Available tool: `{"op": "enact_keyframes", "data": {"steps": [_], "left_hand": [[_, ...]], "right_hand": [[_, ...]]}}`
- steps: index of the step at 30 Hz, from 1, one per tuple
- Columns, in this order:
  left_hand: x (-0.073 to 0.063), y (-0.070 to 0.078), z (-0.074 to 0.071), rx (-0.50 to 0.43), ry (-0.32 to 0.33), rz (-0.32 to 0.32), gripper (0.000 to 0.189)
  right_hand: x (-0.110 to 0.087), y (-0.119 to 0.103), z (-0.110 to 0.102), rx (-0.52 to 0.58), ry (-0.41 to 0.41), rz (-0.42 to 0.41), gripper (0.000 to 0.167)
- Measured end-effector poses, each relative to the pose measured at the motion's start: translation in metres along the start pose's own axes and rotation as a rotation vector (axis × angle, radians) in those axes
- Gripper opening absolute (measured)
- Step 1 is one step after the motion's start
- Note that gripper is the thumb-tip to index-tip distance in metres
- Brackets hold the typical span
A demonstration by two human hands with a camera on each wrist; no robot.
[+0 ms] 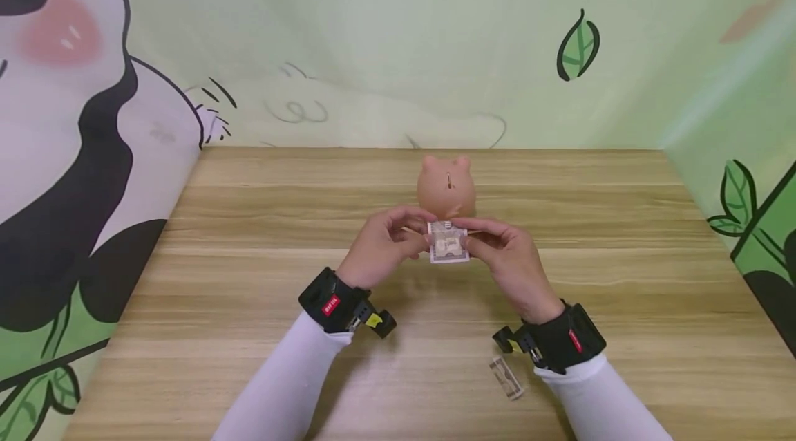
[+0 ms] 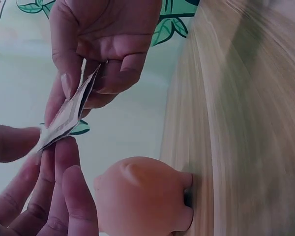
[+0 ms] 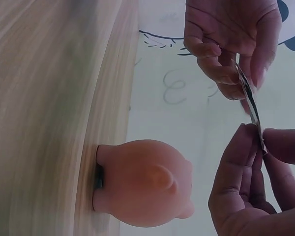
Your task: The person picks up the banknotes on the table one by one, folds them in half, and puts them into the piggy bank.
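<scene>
A folded banknote point(image 1: 448, 243) is held up between both hands, just in front of a pink piggy bank point(image 1: 444, 186). My left hand point(image 1: 387, 242) pinches its left edge between thumb and fingers. On the opposite edge, my right hand point(image 1: 506, 253) pinches it the same way. From the side, in the left wrist view, the banknote point(image 2: 71, 110) shows its folded layers slightly parted along one edge. The piggy bank stands with its tail end toward me, and the coin slot on its back shows in the head view.
Another folded banknote point(image 1: 506, 378) lies on the wooden table point(image 1: 249, 303), beside the right wrist strap. Behind the table rises a pale green wall point(image 1: 385, 47) with cartoon drawings. A panda picture covers the left side wall.
</scene>
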State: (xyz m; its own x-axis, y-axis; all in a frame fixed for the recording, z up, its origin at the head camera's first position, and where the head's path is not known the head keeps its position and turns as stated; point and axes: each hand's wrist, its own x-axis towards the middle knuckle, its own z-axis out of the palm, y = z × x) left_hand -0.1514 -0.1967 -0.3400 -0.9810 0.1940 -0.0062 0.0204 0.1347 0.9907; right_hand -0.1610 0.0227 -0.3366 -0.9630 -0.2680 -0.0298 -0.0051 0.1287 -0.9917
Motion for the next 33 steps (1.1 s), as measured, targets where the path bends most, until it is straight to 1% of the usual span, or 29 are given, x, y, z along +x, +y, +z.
{"op": "enact_keyframes", "data": {"steps": [2,5,10,13,18,21,26,28,33], "left_hand": [[0.0002,-0.0006,0.0011,-0.011,-0.014,0.004,0.04],[0.0002,-0.0011,0.0026,-0.021,-0.023,0.006,0.045],[0.0002,-0.0006,0.0035,-0.015,0.014,0.019,0.04],[0.0005,-0.0002,0.0035,-0.01,0.029,0.022,0.041],[0.0015,-0.0005,0.0041,0.002,0.029,0.021,0.037],[0.0014,-0.0001,0.004,0.012,0.035,0.019,0.034],[0.0003,0.0004,0.0036,0.017,0.054,0.015,0.028],[0.0001,0.0004,0.0034,0.015,0.054,0.018,0.026],[-0.001,0.0,0.0022,0.022,0.028,0.024,0.023]], "right_hand": [[-0.0001,0.0005,0.0,0.002,0.011,-0.012,0.034],[0.0005,0.0023,0.0007,0.009,0.023,-0.028,0.038],[0.0033,0.0053,0.0027,0.052,0.026,-0.049,0.046],[0.0039,0.0056,0.0031,0.055,0.036,-0.052,0.042],[0.0031,0.0044,0.0018,0.024,0.065,-0.044,0.038],[0.0033,0.0039,0.0013,0.022,0.068,-0.046,0.041],[0.0048,0.0044,0.0017,0.041,0.048,-0.044,0.045],[0.0052,0.0047,0.0018,0.046,0.045,-0.043,0.043],[0.0043,0.0042,0.0012,0.058,0.062,-0.056,0.035]]}}
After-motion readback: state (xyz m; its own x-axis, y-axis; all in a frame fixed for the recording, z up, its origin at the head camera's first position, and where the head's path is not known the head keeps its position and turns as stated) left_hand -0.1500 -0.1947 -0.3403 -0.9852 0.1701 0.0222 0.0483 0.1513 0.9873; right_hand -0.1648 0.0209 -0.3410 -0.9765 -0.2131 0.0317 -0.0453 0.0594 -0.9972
